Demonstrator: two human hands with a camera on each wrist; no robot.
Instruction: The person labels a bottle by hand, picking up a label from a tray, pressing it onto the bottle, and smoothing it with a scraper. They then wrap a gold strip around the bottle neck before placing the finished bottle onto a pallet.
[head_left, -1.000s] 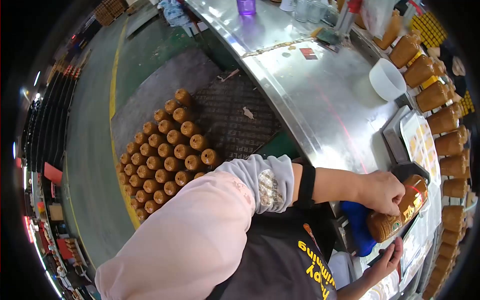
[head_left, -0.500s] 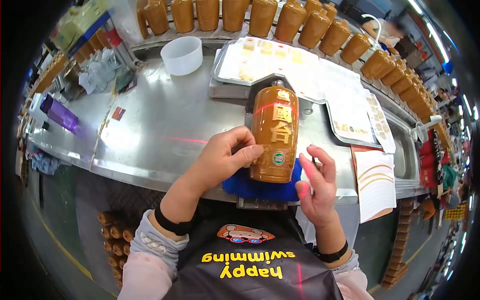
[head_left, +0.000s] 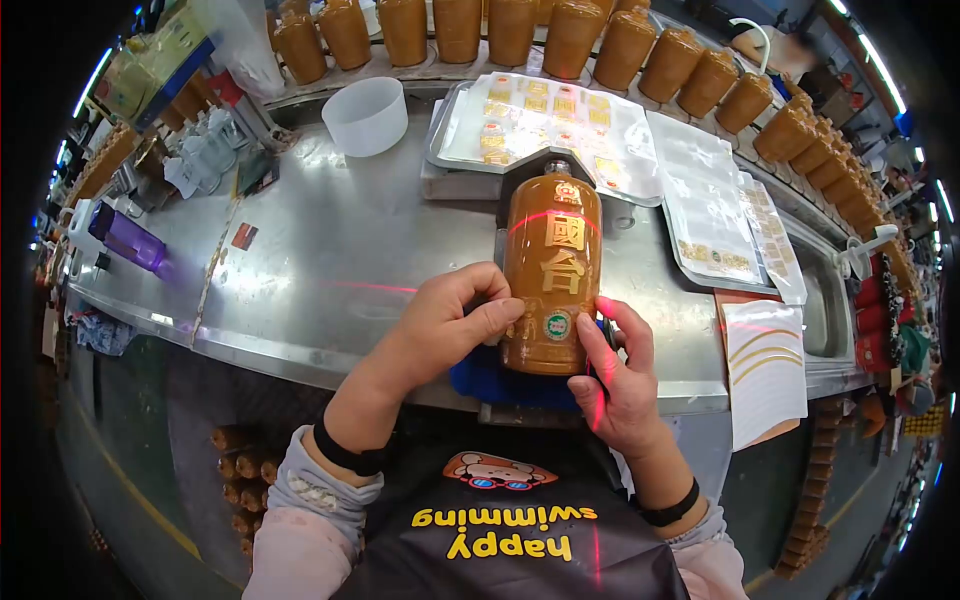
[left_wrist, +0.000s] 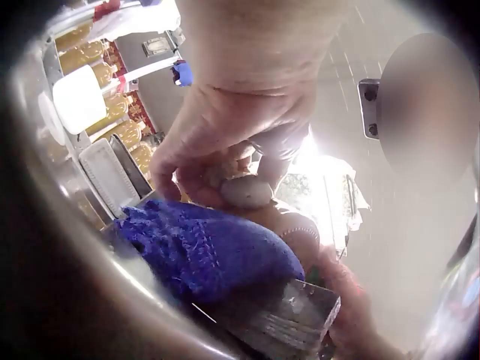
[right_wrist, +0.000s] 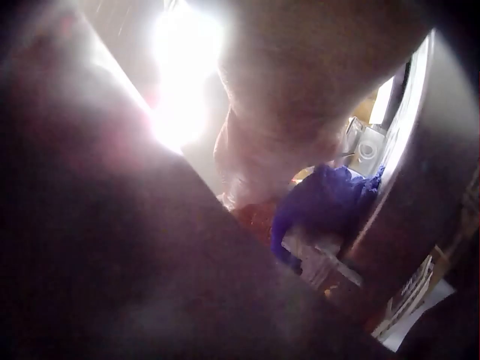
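Observation:
A glossy brown bottle (head_left: 552,275) with raised gold characters and a green round mark lies on its back, neck in a dark notched holder, base over a blue cloth (head_left: 476,380). My left hand (head_left: 440,325) has its fingers curled at the bottle's lower left side, thumb tip on the surface. On the other side, my right hand (head_left: 622,385) touches the lower right edge with extended fingertips, thumb apart; a small dark item shows partly between its fingers. In the left wrist view my left hand (left_wrist: 232,142) is above the blue cloth (left_wrist: 210,251). Glare hides much of the right wrist view.
Sheets of gold decals (head_left: 545,125) lie beyond the bottle, with more sheets (head_left: 710,200) to the right. A white bowl (head_left: 366,117) stands back left, a purple bottle (head_left: 130,238) far left. Brown bottles (head_left: 457,30) line the back; a sink (head_left: 822,300) is at right.
The head view has swung from the floor and bench side to the bench front. My right hand has moved in against the bottle's right edge; my left thumb remains at its left side.

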